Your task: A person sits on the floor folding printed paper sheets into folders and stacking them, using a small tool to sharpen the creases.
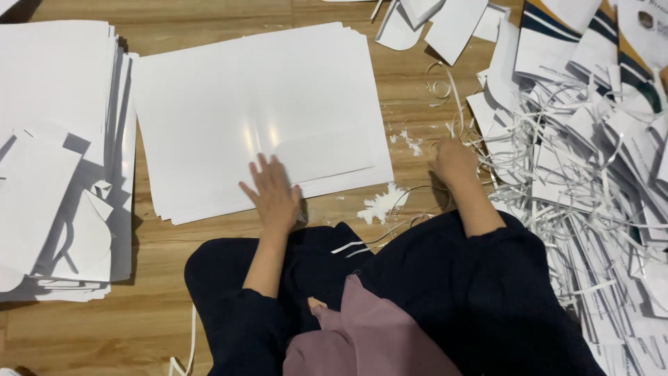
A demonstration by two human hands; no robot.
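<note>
Left hand (273, 197) lies flat, fingers spread, pinning the white sheet stack (257, 115) on the wooden floor (410, 90) so it can't slide. Right hand (454, 161) curled at the paper-strip heap (577, 181); grip cannot be told.

bare floor strip (410, 104) between white sheet stack (243, 104) and paper trimmings (577, 174)

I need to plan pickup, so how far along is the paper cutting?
Done: cut pieces are stacked at left, and trimmed strips are heaped at right. In hand: the left hand presses flat on the white sheet stack; the right hand reaches into the strips. Left: that thick stack looks uncut.
</note>
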